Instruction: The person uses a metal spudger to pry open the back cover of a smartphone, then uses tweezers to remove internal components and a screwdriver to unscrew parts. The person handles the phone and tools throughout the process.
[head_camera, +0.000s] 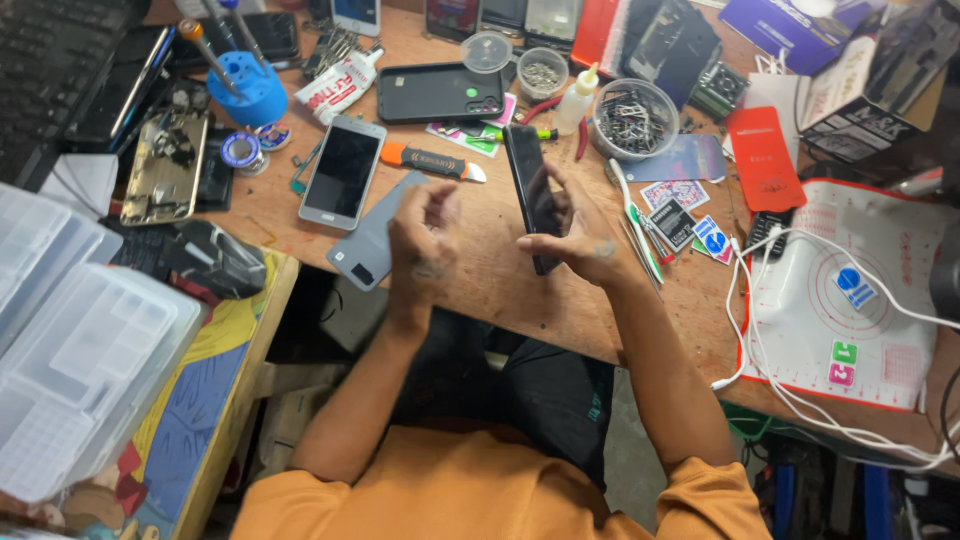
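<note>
Right hand (585, 240) has the dark phone (530, 195) up on edge, tilted, over the middle of the counter (500, 290). Fingers wrap the lower end, thumb across the glass. Phone's held clear of the wood, not resting on it.

Left hand (425, 235) sits at 9 o'clock from the phone, close but apart. Fingers curled in narrow, pinched together. Can't tell if there's anything tiny btwn them, too small to see.

Looks like inspection or edge work on the handset, imo. To do it well: keep the right grip low and firm so the top edge stays free, bring the left in slow and square to the edge, no twisting force on the glass.

Around it: grey back panel (372, 238) lies flat just below-left of the left hand, partly overhanging the counter edge. White-framed phone (343, 170) at 10 o'clock, face up. Orange-handled cutter (432, 160) at 11, black case (440, 92) beyond it. Glue bottle (578, 100) and bowl of small parts (633, 118) at 1 o'clock. Tweezers (640, 235) lie just right of the right hand. White cable (800, 390) trails at 4 o'clock, well apart, across the work mat (880, 360).
</note>
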